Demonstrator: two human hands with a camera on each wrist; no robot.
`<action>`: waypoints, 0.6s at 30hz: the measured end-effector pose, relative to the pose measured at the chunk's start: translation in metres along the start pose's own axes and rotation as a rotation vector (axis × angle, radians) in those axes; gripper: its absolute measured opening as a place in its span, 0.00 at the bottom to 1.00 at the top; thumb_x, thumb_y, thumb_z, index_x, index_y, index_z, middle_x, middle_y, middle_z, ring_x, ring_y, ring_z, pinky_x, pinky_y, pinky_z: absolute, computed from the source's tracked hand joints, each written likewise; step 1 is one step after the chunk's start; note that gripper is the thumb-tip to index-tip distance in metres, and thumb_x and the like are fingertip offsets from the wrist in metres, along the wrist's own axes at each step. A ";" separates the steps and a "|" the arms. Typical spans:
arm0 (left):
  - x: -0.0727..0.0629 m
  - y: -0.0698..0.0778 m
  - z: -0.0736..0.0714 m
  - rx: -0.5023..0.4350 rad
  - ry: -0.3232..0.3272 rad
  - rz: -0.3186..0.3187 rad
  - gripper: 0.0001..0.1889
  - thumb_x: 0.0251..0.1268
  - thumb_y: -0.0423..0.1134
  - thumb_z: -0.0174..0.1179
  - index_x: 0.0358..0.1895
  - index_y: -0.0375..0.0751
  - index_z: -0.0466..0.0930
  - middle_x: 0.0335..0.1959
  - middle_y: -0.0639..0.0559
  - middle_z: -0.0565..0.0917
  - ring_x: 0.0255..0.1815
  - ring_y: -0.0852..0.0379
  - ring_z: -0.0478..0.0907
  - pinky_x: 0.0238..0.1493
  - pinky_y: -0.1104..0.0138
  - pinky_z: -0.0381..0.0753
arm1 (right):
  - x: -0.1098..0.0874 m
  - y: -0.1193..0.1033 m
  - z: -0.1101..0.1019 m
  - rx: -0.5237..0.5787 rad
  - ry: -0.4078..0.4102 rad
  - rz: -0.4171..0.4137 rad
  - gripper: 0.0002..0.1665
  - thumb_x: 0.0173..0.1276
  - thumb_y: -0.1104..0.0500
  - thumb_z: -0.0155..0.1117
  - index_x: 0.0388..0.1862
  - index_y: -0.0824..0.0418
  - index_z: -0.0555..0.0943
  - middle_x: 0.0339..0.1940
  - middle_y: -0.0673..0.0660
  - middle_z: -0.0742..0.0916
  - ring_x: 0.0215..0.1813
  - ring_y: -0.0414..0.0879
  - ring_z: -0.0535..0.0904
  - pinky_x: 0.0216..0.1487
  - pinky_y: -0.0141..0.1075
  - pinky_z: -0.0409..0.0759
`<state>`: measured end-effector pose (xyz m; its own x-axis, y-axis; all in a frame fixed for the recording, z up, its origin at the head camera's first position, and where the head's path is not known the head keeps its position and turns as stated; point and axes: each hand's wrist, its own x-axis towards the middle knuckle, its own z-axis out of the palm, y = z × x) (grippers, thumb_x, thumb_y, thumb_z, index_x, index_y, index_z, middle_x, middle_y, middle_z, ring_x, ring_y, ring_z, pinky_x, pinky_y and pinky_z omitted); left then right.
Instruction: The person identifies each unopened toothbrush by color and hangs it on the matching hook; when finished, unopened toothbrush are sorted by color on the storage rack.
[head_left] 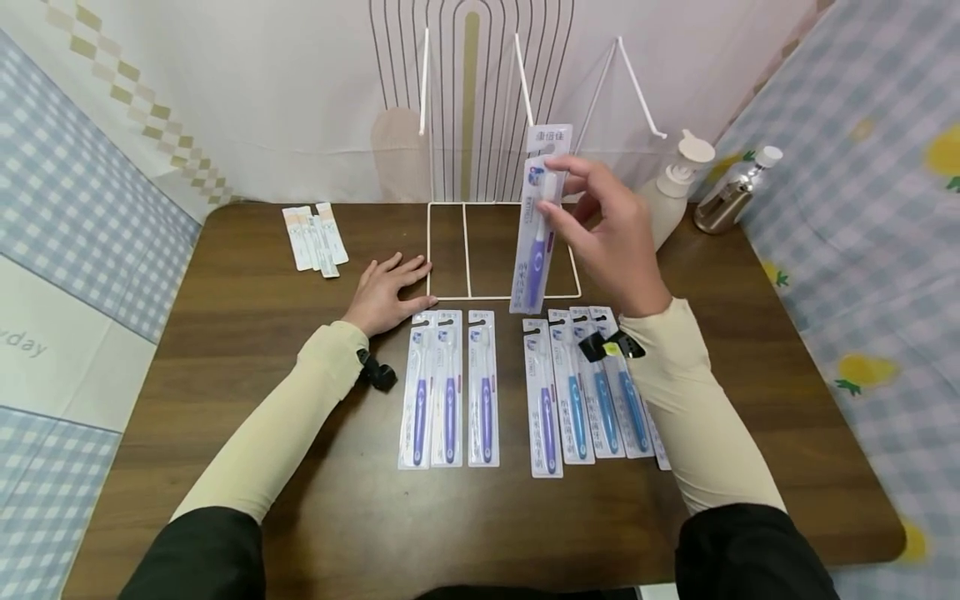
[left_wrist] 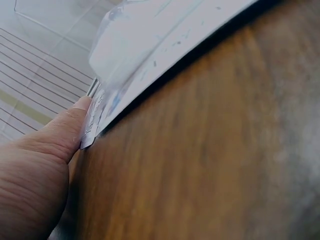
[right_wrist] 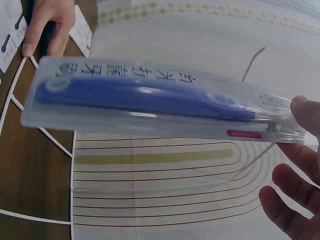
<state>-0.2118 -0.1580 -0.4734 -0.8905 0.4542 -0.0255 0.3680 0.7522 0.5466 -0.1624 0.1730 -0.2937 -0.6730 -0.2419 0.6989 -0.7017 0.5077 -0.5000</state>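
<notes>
Over the rack (head_left: 467, 250), the right hand (head_left: 617, 233) held up a packed toothbrush (head_left: 531, 242)

Near the top of the toothbrush, the thumb and index finger were clamped on its packaging from both sides, while the other fingers were bent clear of it. It hung nearly upright, leaning slightly, with its purple handle (head_left: 536, 267) low. Its lower end showed across the rack's front wire; whether the two touched could not be told.

The left hand (head_left: 386, 292) lay palm down on the table (head_left: 337, 517), fingers spread apart, with a fingertip at the rack's left edge and the thumb by its front corner, close to the nearest pack.

Just in front of the rack, three purple toothbrushes (head_left: 448, 392) lay side by side, the third set a little apart. To their right, past a wider gap, lay a fourth purple one (head_left: 543, 398), then three blue toothbrushes (head_left: 602, 396) close together, and the edge of one more pack (head_left: 661, 450) showed beside the right sleeve (head_left: 712, 417).

Behind the rack hung a pale cloth (head_left: 300, 100) with an arch print. Toward the table's far left corner, narrow packets (head_left: 315, 242) overlapped. At the far right stood a pump bottle (head_left: 667, 204) and, beside it, a clear bottle (head_left: 731, 198) with a white cap.
</notes>
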 end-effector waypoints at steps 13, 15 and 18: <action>0.000 0.001 0.000 0.005 -0.004 0.003 0.38 0.75 0.61 0.63 0.83 0.53 0.65 0.84 0.55 0.61 0.87 0.43 0.46 0.83 0.44 0.32 | 0.032 0.036 0.031 0.055 0.019 0.143 0.25 0.73 0.59 0.74 0.66 0.60 0.82 0.42 0.59 0.90 0.24 0.44 0.71 0.27 0.31 0.68; -0.001 0.001 0.000 0.006 -0.003 0.005 0.38 0.75 0.61 0.63 0.83 0.53 0.65 0.84 0.55 0.61 0.87 0.43 0.46 0.83 0.44 0.32 | 0.042 0.044 0.036 0.066 0.017 0.204 0.25 0.74 0.57 0.74 0.67 0.59 0.81 0.43 0.58 0.90 0.25 0.44 0.71 0.28 0.31 0.69; -0.002 0.001 0.000 0.011 0.001 0.006 0.39 0.75 0.61 0.63 0.83 0.53 0.65 0.84 0.55 0.61 0.87 0.43 0.46 0.83 0.44 0.32 | 0.061 0.058 0.043 0.099 0.021 0.268 0.25 0.73 0.56 0.74 0.67 0.57 0.82 0.42 0.56 0.89 0.27 0.44 0.71 0.30 0.33 0.70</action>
<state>-0.2096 -0.1577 -0.4731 -0.8887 0.4580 -0.0219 0.3759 0.7549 0.5374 -0.2542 0.1522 -0.3026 -0.8333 -0.0923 0.5451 -0.5196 0.4677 -0.7151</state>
